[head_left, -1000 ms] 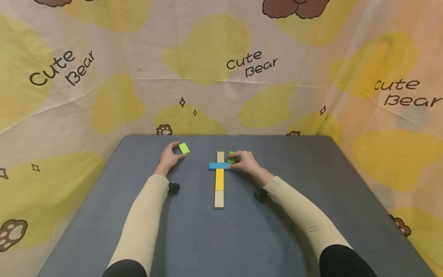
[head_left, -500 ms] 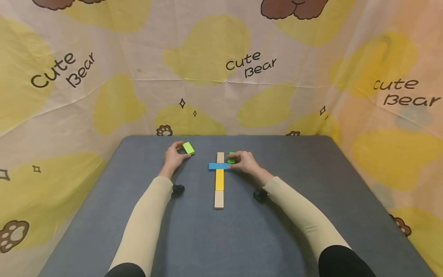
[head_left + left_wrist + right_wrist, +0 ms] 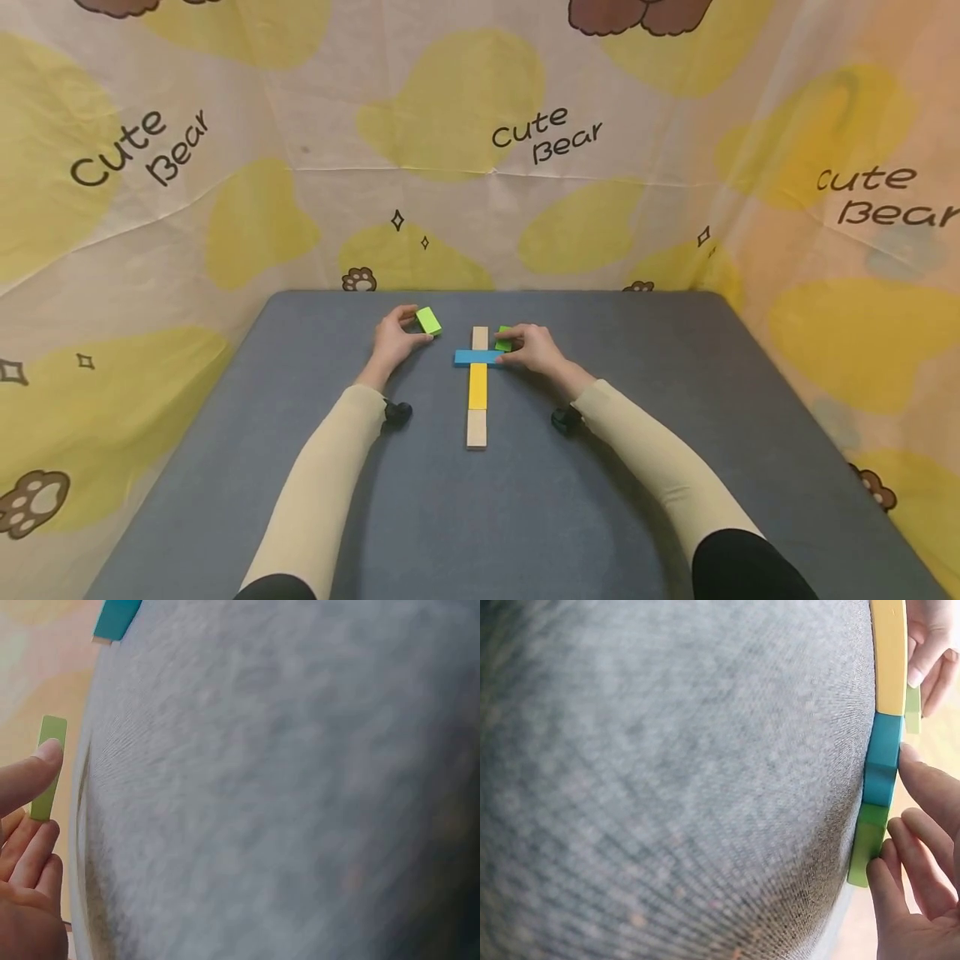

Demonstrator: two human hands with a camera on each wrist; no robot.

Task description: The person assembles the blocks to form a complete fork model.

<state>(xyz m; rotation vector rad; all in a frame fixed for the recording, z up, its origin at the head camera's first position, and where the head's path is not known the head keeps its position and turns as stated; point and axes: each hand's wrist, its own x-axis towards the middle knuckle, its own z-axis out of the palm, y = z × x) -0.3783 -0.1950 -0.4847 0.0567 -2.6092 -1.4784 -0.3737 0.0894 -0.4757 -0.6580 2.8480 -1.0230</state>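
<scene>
In the head view my left hand [image 3: 397, 340] pinches a light green block [image 3: 428, 321] between thumb and fingers, above the table's far part. The left wrist view shows the thumb on this light green block's [image 3: 45, 787] face. My right hand [image 3: 534, 348] holds a darker green block [image 3: 503, 342]. In the right wrist view its fingers touch the green block [image 3: 868, 844] while the thumb rests at the blue block [image 3: 883, 757]. The blue block [image 3: 472, 357] lies crosswise, with a wooden block [image 3: 480, 337] beyond it and a yellow block [image 3: 477, 387] on the near side.
Another wooden block [image 3: 477, 429] continues the line on the near side of the yellow one. All rest on a grey-blue table [image 3: 525, 517]. Behind hangs a patterned cloth [image 3: 450, 108] with lettering. Each wrist carries a small dark camera.
My left hand has moved right with the light green block, closer to the row of blocks. The right hand stays at the green and blue blocks.
</scene>
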